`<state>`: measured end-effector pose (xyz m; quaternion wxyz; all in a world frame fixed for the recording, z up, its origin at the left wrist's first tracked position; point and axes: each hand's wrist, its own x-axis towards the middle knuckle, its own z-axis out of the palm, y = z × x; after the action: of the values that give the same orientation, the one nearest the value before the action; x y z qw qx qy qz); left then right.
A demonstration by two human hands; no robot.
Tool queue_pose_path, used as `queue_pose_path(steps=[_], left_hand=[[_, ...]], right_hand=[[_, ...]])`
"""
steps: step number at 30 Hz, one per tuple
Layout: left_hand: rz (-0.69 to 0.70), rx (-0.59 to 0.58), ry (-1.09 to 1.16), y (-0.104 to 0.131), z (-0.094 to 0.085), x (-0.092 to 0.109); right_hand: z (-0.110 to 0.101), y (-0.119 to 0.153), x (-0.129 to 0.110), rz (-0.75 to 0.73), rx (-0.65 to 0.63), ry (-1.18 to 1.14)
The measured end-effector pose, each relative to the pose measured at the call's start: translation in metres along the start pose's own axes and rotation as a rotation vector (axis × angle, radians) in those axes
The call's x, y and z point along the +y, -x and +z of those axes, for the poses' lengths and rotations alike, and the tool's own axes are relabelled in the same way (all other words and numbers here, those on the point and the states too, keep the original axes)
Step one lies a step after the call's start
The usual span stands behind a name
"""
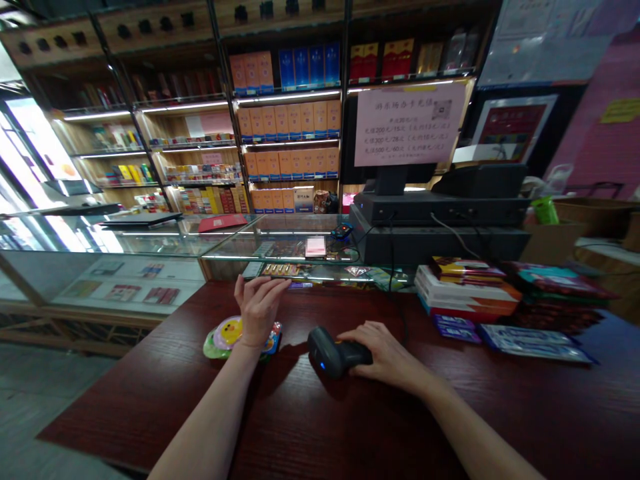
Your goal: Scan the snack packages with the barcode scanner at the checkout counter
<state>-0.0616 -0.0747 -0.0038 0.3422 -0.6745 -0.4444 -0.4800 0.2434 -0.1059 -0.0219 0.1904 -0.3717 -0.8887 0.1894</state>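
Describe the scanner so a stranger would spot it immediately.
On the dark red table, find the right hand. In its grip is the scanner, between the colourful packages at either side. Unlike them, it is dark grey, with a glowing blue light.

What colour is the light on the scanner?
Blue; the head view shows it on the scanner.

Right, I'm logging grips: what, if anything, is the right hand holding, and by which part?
The right hand holds the barcode scanner by its handle.

Your dark gray barcode scanner (334,353) glows blue beside yellow-and-green packaging (225,337) on a reddish-brown wood-grain table (175,387).
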Motion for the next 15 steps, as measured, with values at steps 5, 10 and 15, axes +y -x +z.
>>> queue_pose_path(steps=[5, 10, 15], left_hand=[[0.021, -0.003, 0.028, -0.001, 0.002, 0.007], [0.042, -0.007, 0.077, -0.003, 0.005, 0.019], [0.059, -0.003, 0.109, -0.006, 0.007, 0.031]], right_hand=[[-0.005, 0.002, -0.004, 0.017, 0.012, -0.024], [-0.004, -0.005, 0.004, 0.095, 0.225, -0.170], [-0.002, -0.018, 0.009, 0.181, 0.392, -0.389]])
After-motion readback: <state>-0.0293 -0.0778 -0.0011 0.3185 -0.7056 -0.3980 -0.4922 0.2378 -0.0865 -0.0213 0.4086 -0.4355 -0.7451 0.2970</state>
